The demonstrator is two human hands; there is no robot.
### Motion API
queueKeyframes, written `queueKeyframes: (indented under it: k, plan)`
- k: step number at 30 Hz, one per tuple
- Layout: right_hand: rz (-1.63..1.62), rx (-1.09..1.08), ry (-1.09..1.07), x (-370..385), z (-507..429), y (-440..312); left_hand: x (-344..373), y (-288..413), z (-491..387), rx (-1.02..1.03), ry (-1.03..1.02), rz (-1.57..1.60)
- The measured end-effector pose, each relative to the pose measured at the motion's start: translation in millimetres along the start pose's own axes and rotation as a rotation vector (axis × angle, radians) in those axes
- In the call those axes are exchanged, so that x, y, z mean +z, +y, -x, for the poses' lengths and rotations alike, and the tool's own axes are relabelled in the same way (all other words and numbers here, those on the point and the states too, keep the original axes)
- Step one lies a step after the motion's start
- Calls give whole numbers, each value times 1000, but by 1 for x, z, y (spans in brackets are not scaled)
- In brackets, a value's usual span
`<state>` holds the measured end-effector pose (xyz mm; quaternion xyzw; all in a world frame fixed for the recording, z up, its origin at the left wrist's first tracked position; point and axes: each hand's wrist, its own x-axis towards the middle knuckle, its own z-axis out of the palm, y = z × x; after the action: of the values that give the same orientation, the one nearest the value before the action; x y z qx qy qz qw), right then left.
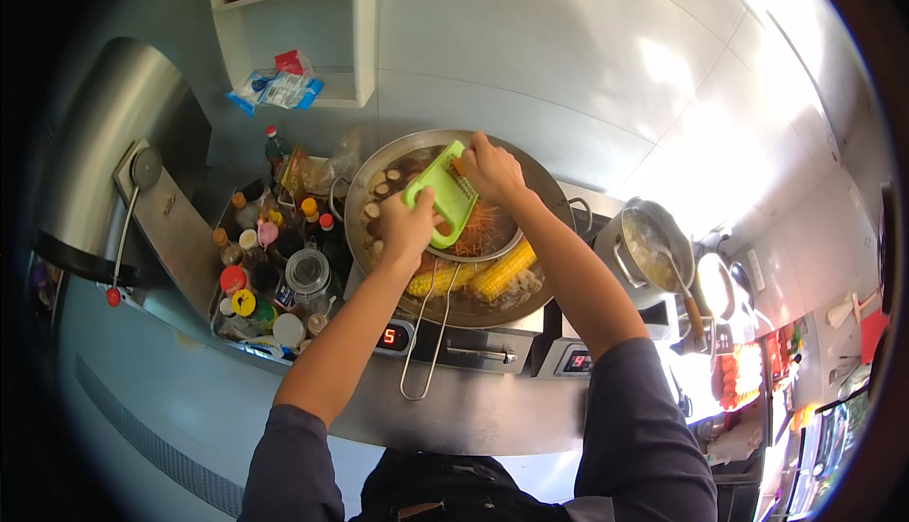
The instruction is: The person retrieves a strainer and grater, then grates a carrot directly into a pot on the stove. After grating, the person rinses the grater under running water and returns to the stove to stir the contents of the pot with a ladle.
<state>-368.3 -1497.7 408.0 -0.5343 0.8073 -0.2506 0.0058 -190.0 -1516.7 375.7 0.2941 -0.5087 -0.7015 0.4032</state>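
My left hand (406, 225) grips the handle end of a green plastic grater (447, 195), which is tilted over a large pan (525, 312). At the grater's upper end my right hand (491, 173) presses a piece of carrot (459, 167) against the teeth; my fingers hide most of it. Orange carrot shreds (477, 231) lie below in a strainer with a long wire handle (446, 320), set in the pan. Corn cobs (503, 272) sit in the brown broth in front of the strainer. Mushroom pieces (381, 190) float at the left.
At the left, a tray (245, 343) is crowded with seasoning bottles and a glass jar (307, 271). A steaming pot (628, 263) with a wooden-handled utensil (692, 316) stands at the right. Cookers with lit displays (393, 337) line the counter edge. A wall shelf (366, 32) hangs behind.
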Motion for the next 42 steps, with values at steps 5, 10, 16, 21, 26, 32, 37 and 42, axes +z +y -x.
queueKeyframes:
  k: [5, 10, 16, 21, 26, 32, 37, 42]
  plan:
    - [33, -18, 82, -10, 23, -10, 25, 1, 4, 35, 61, -251]
    - [54, 33, 191, -12, 29, -3, 44, -27, 3, 389, 179, -320]
    - [32, -94, 219, -5, 43, -10, 35, -22, -7, 333, 224, -404]
    - [135, -10, 266, -2, 27, 6, 32, -17, 9, 331, 84, -463]
    - [195, 114, 209, 6, -14, 45, 29, -22, 20, 317, 10, -299]
    - [51, -51, 155, 4, 13, 8, 19, -22, -10, 246, 110, -393]
    - [130, -50, 246, 5, 28, 10, 33, -15, -1, 275, 117, -564]
    - [179, 94, 238, 15, -22, 51, 27, -16, 9, 282, 1, -368]
